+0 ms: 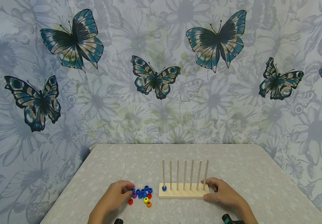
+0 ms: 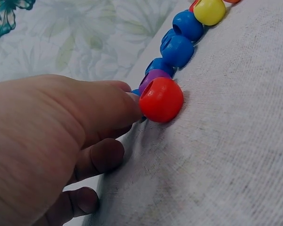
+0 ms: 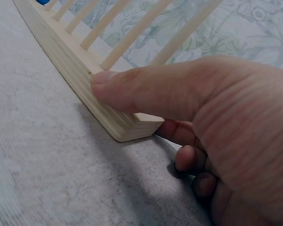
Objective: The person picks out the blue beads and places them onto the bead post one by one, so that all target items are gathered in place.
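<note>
A wooden rack (image 1: 181, 194) with seven upright pegs (image 1: 184, 174) stands on the grey tablecloth, one blue bead (image 1: 164, 188) on its leftmost peg. To its left lie loose beads: several blue (image 1: 142, 191), purple (image 1: 134, 195), yellow (image 1: 146, 199), orange (image 1: 148, 204) and red (image 1: 130, 201). My left hand (image 1: 131, 189) reaches into the cluster with curled fingers and pinches a blue bead at its left edge; in the left wrist view the hand (image 2: 134, 106) lies against the red bead (image 2: 161, 100). My right hand (image 1: 209, 190) grips the rack's right end, thumb (image 3: 113, 87) on the front face of the base (image 3: 61, 52).
The table (image 1: 261, 174) is covered in pale grey patterned cloth and stands against butterfly wallpaper (image 1: 155, 77). Its left edge runs diagonally close to the beads. Black wrist devices (image 1: 228, 219) show at the bottom edge.
</note>
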A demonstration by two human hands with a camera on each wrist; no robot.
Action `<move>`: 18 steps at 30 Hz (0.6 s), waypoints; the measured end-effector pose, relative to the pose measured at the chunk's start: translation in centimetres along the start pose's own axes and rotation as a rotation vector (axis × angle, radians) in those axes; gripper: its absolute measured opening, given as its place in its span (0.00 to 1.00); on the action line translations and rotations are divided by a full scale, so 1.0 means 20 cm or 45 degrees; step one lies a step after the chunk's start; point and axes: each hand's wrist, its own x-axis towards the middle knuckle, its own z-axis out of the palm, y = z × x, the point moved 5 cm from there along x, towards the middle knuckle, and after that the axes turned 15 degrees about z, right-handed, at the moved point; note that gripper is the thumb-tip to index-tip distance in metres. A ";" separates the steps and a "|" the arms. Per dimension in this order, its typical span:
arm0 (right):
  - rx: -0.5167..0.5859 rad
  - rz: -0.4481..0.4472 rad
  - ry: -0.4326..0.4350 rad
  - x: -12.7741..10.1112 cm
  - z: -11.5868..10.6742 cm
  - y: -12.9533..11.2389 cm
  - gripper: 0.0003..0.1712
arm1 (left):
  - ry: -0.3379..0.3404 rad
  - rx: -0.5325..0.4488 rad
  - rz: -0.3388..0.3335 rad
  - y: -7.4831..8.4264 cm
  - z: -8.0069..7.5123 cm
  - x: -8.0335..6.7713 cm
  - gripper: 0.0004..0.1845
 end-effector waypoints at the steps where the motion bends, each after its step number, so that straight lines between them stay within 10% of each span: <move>1: 0.005 0.000 -0.002 0.00 0.00 0.00 0.33 | -0.008 0.000 0.009 0.00 0.00 0.00 0.12; 18: 0.014 -0.004 -0.008 0.00 0.00 -0.01 0.32 | 0.003 0.006 0.027 0.00 0.01 0.00 0.12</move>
